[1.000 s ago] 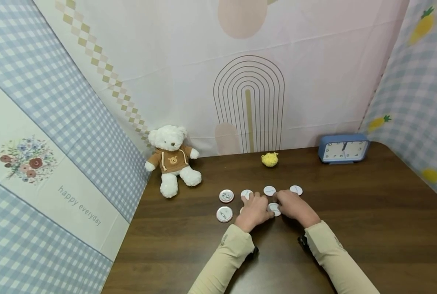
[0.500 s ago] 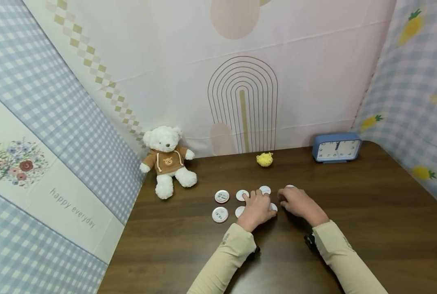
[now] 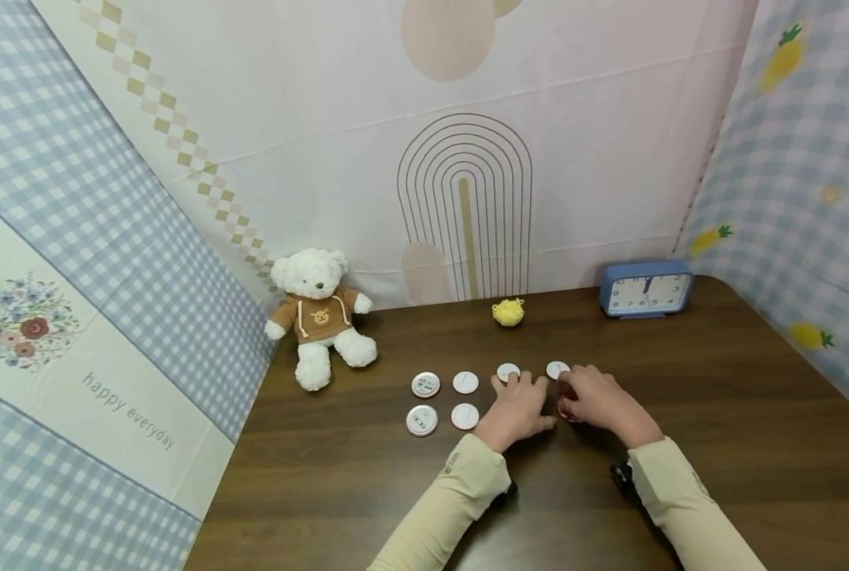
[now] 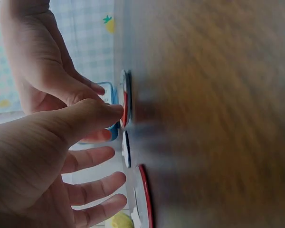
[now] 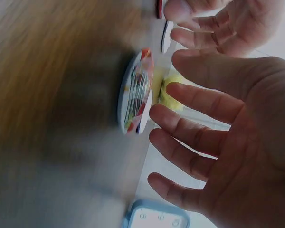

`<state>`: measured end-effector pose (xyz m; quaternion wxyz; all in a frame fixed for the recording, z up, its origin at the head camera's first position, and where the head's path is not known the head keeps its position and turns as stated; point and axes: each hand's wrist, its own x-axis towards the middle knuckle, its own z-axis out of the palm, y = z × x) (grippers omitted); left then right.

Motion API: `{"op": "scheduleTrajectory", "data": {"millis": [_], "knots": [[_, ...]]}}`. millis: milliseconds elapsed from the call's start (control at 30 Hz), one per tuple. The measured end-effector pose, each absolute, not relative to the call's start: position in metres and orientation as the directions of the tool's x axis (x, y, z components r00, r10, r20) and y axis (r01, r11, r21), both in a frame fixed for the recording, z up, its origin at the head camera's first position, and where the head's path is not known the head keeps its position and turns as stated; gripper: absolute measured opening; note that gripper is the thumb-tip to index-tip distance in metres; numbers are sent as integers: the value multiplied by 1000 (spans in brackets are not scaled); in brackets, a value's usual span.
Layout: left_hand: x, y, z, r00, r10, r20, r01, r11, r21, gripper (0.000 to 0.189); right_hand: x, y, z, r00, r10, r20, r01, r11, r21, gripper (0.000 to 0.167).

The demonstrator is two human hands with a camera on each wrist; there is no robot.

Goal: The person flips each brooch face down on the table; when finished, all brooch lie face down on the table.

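A round button badge (image 3: 567, 410) with a colourful, partly red face (image 5: 135, 97) lies on the table, partly hidden under my right hand (image 3: 601, 406) in the head view. The fingers of that hand are loosely bent and spread around it, gripping nothing in the right wrist view. To its left, my left hand (image 3: 517, 411) hovers low with fingers spread, its thumb pointing at the colourful badge and overlapping its edge in the left wrist view. Around the hands lie several white-backed badges, including one (image 3: 508, 372) beyond the left fingertips and another (image 3: 557, 369) beyond the right hand.
Left of the hands, two badges with silvery rims (image 3: 426, 385) and two plain white ones (image 3: 465, 416) form a small grid. Along the back of the brown table (image 3: 310, 492) are a white teddy bear (image 3: 320, 317), a yellow crocheted piece (image 3: 508, 312) and a blue clock (image 3: 645, 290).
The white-backed badge between the hands is no longer seen there; a badge showing its colourful face now lies under the right hand. The left hand has moved right and its fingers have spread.
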<state>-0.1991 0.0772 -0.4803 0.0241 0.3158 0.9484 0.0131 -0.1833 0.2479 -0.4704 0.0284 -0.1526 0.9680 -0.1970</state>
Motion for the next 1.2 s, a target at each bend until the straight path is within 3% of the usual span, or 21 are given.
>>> {"op": "scheduleTrajectory", "data": {"millis": [300, 533, 967, 1200], "knots": [[-197, 87, -485, -764, 645, -6, 644, 763, 51, 53, -171, 262, -470, -958, -280, -60, -233, 884, -406, 38], [-196, 93, -482, -758, 652, -29, 649, 757, 74, 49, -166, 265, -471, -954, -286, -90, -219, 870, -441, 49], [-202, 92, -480, -716, 698, 9, 697, 714, 62, 26, -172, 268, -473, -947, -311, -83, -229, 832, -505, 23], [-208, 82, -477, -685, 728, 19, 721, 675, 157, 2, -172, 270, -472, -933, -357, -53, -274, 796, -539, 13]]}}
